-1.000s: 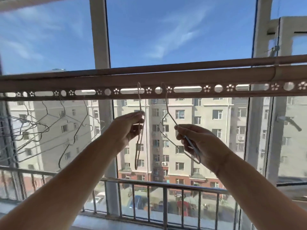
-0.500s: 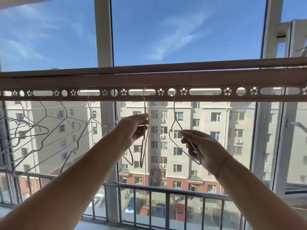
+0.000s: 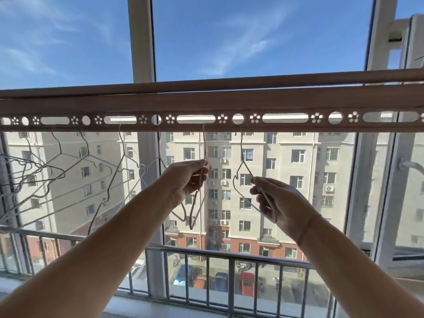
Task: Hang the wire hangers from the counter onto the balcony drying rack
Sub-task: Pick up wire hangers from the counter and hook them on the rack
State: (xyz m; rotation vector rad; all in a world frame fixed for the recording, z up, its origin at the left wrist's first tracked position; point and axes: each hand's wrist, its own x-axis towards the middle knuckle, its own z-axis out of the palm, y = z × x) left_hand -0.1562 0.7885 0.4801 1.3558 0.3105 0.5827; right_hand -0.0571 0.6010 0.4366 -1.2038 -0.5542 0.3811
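My left hand (image 3: 185, 180): pinches a thin silver wire hanger (image 3: 204, 145).
My right hand (image 3: 275, 200): grips a second wire hanger (image 3: 241, 152).
Care: I seat both fully in the beige perforated rail (image 3: 286, 104) before releasing.

Strong daylight came from the blue sky filling the top of the frame, lighting the apartment block (image 3: 252, 191) brightly and leaving the drying rack (image 3: 206, 104) backlit and dull, its bar bowed by the wide lens toward both edges.
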